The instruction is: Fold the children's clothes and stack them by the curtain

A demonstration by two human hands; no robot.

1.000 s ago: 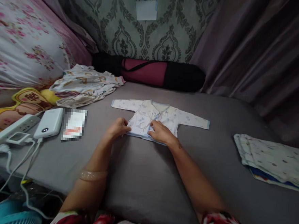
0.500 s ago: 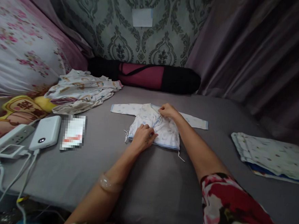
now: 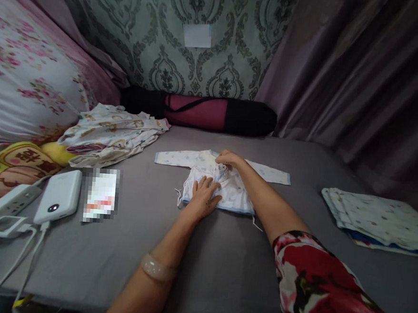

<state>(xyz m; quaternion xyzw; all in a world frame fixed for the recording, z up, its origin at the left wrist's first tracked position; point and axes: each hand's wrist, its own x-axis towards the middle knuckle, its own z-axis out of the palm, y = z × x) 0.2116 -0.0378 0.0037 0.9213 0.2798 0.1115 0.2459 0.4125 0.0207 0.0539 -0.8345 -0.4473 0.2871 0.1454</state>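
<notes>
A white baby shirt (image 3: 233, 191) with pale blue prints and blue edging lies on the grey sheet, both sleeves stretched out sideways. Thin white tie strings stick out at its left side and by its lower right hem. My left hand (image 3: 204, 196) rests flat on the lower front of the shirt, fingers spread. At the neckline, my right hand (image 3: 230, 159) is curled with its fingertips pinching the cloth near the collar. The right forearm covers part of the shirt's right side.
On the left lie a rumpled pile of printed clothes (image 3: 114, 131), a white power bank (image 3: 59, 196), a power strip (image 3: 8, 204) with cables and a blurred packet (image 3: 101, 195). Folded cloths (image 3: 376, 218) lie at right. A black and maroon long bag (image 3: 197, 113) lines the wall.
My left hand's fingers have spread out and flattened on the shirt front. My right hand has shifted slightly left along the neckline. The whole view has tilted up a little.
</notes>
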